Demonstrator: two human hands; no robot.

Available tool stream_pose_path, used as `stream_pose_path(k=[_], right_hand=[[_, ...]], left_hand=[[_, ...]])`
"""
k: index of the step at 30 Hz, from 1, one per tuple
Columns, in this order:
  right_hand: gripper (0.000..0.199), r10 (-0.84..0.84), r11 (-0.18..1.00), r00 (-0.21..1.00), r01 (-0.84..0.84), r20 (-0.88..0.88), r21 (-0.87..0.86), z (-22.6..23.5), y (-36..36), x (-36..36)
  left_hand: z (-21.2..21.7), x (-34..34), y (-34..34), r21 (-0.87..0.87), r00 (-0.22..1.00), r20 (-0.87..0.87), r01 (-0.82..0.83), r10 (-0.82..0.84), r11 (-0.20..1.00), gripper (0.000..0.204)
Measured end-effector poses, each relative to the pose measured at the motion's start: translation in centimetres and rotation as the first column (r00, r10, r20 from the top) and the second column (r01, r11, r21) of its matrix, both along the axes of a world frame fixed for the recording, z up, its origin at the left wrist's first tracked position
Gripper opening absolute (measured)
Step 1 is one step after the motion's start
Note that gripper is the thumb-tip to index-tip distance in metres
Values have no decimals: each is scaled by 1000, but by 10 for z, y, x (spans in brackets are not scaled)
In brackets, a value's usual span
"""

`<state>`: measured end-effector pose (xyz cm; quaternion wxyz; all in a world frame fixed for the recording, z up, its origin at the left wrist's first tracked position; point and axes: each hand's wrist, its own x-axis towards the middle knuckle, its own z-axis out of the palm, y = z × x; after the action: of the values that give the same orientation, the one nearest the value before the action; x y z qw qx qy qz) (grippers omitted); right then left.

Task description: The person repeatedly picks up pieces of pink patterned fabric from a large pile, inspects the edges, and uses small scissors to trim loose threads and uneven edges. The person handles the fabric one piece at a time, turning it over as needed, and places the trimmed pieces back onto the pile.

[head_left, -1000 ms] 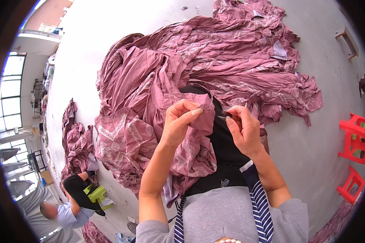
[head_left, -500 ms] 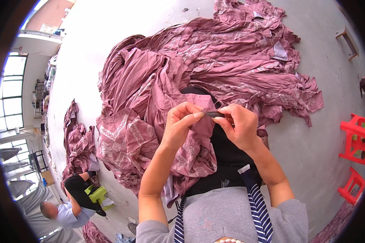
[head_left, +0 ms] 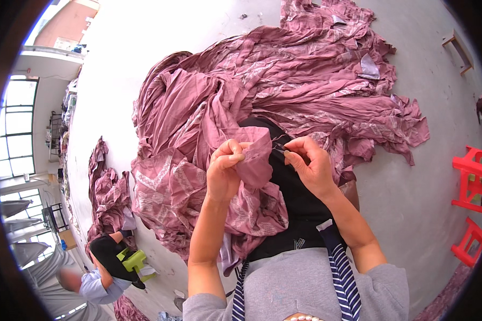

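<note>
Coworker (head_left: 100, 283) on a green stool (head_left: 134, 261) sits far left. Then our dusty-pink printed cloth (head_left: 182, 101) is heaped over our lap (head_left: 300, 208) and the floor (head_left: 407, 214), probably so its weight doesn't drag on us. Our left hand (head_left: 223, 174) has its grip pinched on a raised flap (head_left: 258, 163), likely to keep it in view. Just beside it there's a small dark tool (head_left: 278, 147), maybe snips, with our right hand (head_left: 313, 168) closed on it. Red stools (head_left: 472, 181) far right.

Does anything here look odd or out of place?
The pink cloth looks untidy: it sprawls crumpled across the floor instead of lying folded. Near its upper right, a pale patch stands out by colour; I can't tell whether it's a separate piece. No spill or damage is evident.
</note>
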<state>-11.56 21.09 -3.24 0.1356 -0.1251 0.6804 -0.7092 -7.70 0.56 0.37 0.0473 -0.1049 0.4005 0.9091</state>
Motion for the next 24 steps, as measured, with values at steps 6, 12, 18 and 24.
stream_pose_path(k=[6,12,18,24], right_hand=[[24,-50,998,972,55,-229,16,1,-14,-4],[23,-81,995,944,93,-320,23,6,-12,-10],[27,-25,995,918,59,-395,76,4,0,-17],[29,-32,999,953,42,-303,25,31,-1,-12]], left_hand=[[0,2,2,-51,998,52,-27,30,998,4],[8,2,5,-88,997,81,-7,14,996,4],[7,2,1,-186,997,59,-31,43,982,5],[16,0,6,-364,999,27,-5,16,931,6]])
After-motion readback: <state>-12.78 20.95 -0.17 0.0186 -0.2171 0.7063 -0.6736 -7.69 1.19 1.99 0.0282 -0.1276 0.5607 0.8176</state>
